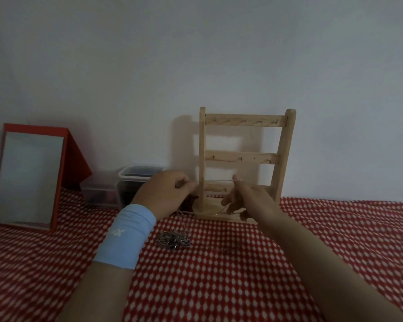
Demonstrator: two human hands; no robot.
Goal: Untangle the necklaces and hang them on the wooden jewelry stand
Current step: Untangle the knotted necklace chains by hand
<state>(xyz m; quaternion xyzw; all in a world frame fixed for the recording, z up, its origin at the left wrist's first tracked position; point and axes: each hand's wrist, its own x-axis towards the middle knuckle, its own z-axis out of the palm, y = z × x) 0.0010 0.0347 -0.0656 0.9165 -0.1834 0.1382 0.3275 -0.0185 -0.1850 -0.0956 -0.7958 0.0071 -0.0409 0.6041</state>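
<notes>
A wooden jewelry stand (pixel 244 156) with three hooked rails stands against the wall; its hooks look bare. My left hand (pixel 166 194) and my right hand (pixel 249 197) are raised in front of its lowest rail, each pinching an end of a thin chain (pixel 219 181) stretched taut between them. More of that chain droops under my right hand toward the stand's base. A tangled heap of silvery necklaces (pixel 173 240) lies on the cloth below my left wrist, which wears a light blue band.
A red-and-white patterned cloth (pixel 219 275) covers the table. A red-framed mirror (pixel 30 177) leans at the back left. Clear plastic containers (pixel 126 184) sit between the mirror and the stand. A plain wall is right behind.
</notes>
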